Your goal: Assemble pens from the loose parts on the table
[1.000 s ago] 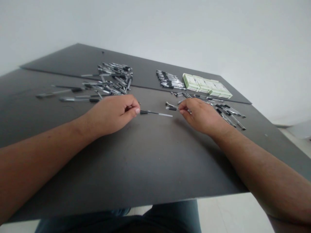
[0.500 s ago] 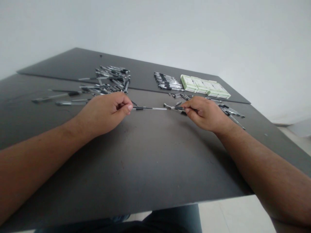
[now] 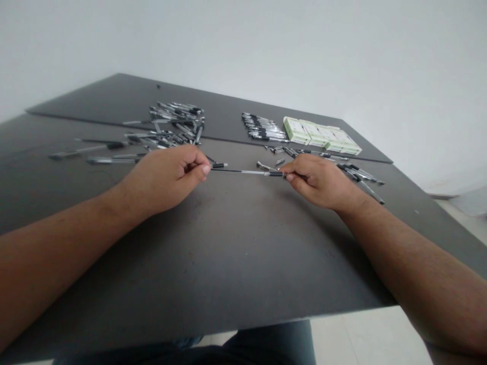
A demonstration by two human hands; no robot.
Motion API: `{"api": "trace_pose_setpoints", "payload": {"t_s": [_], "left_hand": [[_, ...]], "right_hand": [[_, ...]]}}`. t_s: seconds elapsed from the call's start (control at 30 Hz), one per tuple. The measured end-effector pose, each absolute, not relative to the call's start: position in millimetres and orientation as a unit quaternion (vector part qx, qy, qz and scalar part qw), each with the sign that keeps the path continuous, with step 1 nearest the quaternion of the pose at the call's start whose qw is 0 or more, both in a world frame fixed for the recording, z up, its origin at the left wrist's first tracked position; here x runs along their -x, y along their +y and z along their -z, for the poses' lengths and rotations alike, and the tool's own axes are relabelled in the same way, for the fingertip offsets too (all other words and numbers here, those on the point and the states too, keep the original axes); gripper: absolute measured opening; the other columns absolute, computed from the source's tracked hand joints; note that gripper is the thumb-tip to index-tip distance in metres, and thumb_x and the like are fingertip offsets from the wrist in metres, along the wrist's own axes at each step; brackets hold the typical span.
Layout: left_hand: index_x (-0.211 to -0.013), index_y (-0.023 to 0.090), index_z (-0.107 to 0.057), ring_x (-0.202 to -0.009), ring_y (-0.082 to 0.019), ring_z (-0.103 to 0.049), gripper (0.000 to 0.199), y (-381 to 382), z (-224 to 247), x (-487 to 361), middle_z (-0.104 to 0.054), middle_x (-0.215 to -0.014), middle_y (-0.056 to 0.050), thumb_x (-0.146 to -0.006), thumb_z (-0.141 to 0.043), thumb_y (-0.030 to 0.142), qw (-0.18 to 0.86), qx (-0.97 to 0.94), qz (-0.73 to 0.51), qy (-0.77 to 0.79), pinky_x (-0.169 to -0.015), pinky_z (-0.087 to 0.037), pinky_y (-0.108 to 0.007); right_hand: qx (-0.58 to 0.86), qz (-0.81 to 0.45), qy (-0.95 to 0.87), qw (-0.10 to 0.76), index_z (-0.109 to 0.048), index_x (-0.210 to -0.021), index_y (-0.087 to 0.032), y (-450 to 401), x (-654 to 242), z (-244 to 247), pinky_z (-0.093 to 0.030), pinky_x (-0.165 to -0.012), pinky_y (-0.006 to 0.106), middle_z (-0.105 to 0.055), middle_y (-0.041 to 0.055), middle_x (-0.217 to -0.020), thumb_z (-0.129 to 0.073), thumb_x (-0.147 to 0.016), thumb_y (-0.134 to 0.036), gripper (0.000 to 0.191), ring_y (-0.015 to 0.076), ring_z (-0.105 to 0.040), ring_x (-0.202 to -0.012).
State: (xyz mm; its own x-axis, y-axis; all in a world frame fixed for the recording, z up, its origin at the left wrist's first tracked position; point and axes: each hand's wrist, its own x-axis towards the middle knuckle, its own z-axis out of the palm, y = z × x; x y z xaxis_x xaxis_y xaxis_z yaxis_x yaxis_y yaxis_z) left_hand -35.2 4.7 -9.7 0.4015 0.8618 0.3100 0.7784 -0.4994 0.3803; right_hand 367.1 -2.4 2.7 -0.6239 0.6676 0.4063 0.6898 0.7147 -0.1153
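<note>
Grey table (image 3: 236,253) nearest us. Our left hand (image 3: 171,177), pinched closed, grips a thin refill (image 3: 228,171); our right hand (image 3: 317,180), fingertips closed, grips a black-sleeved pen part (image 3: 275,174). The two line up end to end between our hands, above the table. Beyond: messy pen pile (image 3: 173,138) left, lined-up pens (image 3: 264,128), then green-white boxes (image 3: 321,136) right, pale wall (image 3: 266,50) behind.

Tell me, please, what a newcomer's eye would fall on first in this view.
Probably the two bare hands at the middle, the left hand pinching a thin dark refill and the right hand a black grip, the two parts in line. Next, perhaps, the big jumble of pens beyond the left hand, then the pale green boxes beyond the right hand, beside a neater row of pens.
</note>
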Motion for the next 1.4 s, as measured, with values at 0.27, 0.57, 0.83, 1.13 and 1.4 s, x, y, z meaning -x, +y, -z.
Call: {"api": "trace_pose_setpoints", "payload": {"t_s": [0.27, 0.57, 0.83, 1.13, 1.4], "left_hand": [[-0.106, 0.029, -0.074, -0.094, -0.028, -0.080, 0.026, 4.2, 9.4, 35.1, -0.085, -0.097, -0.003, -0.109, -0.058, 0.050, 0.099, -0.835, -0.233, 0.488, -0.087, -0.060, -0.043], [-0.110, 0.030, -0.077, -0.092, -0.028, -0.078, 0.035, 4.8, 10.3, 35.4, -0.084, -0.098, -0.003, -0.109, -0.058, 0.059, 0.099, -0.831, -0.219, 0.502, -0.087, -0.060, -0.047], [-0.112, 0.030, -0.079, -0.094, -0.027, -0.075, 0.055, 1.8, 7.4, 33.0, -0.084, -0.100, -0.002, -0.109, -0.052, 0.078, 0.105, -0.825, -0.213, 0.513, -0.091, -0.061, -0.049], [-0.109, 0.029, -0.079, -0.094, -0.027, -0.079, 0.038, 0.0, 5.9, 32.7, -0.084, -0.097, -0.002, -0.109, -0.055, 0.059, 0.101, -0.828, -0.220, 0.506, -0.089, -0.060, -0.045], [-0.109, 0.030, -0.077, -0.096, -0.028, -0.080, 0.035, 2.3, 6.8, 34.8, -0.085, -0.098, -0.003, -0.107, -0.057, 0.059, 0.108, -0.832, -0.217, 0.499, -0.088, -0.058, -0.045]], "right_hand": [[0.368, 0.032, -0.905, 0.210, -0.089, -0.126, -0.023, -3.0, -364.8, -2.8, -0.066, -0.091, 0.044, -0.091, 0.0120, -0.112, -0.062, -0.112, -0.025, 0.031, 0.0301, -0.083, -0.099], [0.374, 0.026, -0.905, 0.202, -0.090, -0.127, -0.023, -4.3, -364.6, -3.7, -0.066, -0.092, 0.045, -0.091, 0.0116, -0.114, -0.062, -0.111, -0.024, 0.032, 0.0308, -0.084, -0.101], [0.382, 0.017, -0.903, 0.198, -0.090, -0.128, -0.025, -2.2, -366.7, -1.3, -0.066, -0.094, 0.045, -0.091, 0.0107, -0.116, -0.065, -0.109, -0.025, 0.031, 0.0312, -0.083, -0.103], [0.382, 0.025, -0.904, 0.191, -0.090, -0.129, -0.022, -1.8, -365.6, -2.0, -0.066, -0.094, 0.046, -0.091, 0.0128, -0.114, -0.061, -0.112, -0.027, 0.034, 0.0319, -0.083, -0.103], [0.376, 0.021, -0.907, 0.187, -0.090, -0.129, -0.023, -2.1, -365.2, -3.5, -0.065, -0.092, 0.045, -0.091, 0.0116, -0.115, -0.063, -0.111, -0.026, 0.033, 0.0317, -0.083, -0.102]]}}
